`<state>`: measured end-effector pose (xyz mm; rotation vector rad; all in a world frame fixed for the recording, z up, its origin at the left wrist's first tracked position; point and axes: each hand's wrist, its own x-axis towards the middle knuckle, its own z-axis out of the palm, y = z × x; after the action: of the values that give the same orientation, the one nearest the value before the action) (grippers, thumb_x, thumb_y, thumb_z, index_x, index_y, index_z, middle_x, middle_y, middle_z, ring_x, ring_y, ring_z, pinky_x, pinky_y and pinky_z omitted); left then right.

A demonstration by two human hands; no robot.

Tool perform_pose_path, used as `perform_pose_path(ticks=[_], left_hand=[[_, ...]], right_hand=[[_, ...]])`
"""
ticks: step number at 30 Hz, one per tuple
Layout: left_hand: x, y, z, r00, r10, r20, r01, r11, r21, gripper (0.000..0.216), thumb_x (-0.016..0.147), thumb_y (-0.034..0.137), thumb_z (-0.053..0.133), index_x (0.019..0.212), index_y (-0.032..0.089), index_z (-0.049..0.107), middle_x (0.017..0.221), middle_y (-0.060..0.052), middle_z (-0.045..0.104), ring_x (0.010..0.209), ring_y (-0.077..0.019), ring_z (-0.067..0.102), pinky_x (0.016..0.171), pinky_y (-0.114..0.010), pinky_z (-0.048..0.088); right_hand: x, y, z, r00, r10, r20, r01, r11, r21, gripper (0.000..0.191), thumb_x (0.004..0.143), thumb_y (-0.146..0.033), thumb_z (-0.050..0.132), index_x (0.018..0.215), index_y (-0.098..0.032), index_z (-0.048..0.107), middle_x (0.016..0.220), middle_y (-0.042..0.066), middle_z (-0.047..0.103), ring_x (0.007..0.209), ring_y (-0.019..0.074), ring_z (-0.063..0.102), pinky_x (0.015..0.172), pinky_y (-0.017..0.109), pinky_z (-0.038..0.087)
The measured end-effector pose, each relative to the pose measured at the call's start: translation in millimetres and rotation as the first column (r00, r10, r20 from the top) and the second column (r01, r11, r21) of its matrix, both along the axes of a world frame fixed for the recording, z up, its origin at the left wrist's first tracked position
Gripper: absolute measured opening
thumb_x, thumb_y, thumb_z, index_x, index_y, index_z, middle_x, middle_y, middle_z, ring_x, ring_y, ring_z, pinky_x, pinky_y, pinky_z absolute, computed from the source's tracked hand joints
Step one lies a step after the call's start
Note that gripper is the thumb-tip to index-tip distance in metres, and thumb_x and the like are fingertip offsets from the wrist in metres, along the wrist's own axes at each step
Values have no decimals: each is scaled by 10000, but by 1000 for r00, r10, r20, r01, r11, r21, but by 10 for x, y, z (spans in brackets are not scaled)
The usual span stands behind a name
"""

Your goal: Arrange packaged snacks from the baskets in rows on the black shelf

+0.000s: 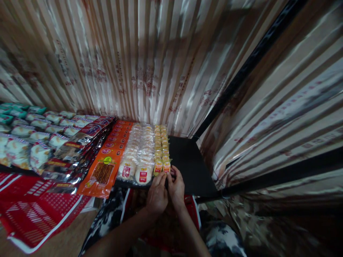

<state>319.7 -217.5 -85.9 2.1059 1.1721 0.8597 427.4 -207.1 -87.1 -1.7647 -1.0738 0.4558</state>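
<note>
Two columns of small yellow snack packets with orange labels run from front to back on the black shelf. At the near end of these columns, my left hand has its fingers closed at the lower edge of the front packets. Beside it, my right hand pinches the front right packet between thumb and fingers. The fingertips of both hands almost meet. Just left of them lie two columns of clear-wrapped round white cakes with red labels.
An orange snack bag and a pile of dark shiny bags lie to the left. Farther left are rows of white packets. Red baskets stand below the shelf. A black post and striped sheeting enclose the shelf.
</note>
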Motion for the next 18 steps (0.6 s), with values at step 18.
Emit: perform_pose_path(ticks=[18], left_hand=[[-568, -453, -210, 969, -225, -106, 188, 941, -281, 258, 806, 122, 368, 849, 169, 619, 912, -72, 629, 867, -165, 579, 805, -278, 452]], right_hand=[[-64, -868, -166, 995, -88, -39, 77, 973, -219, 352, 842, -421, 389, 995, -166, 577, 847, 87, 678, 772, 185, 631, 679, 269, 479]])
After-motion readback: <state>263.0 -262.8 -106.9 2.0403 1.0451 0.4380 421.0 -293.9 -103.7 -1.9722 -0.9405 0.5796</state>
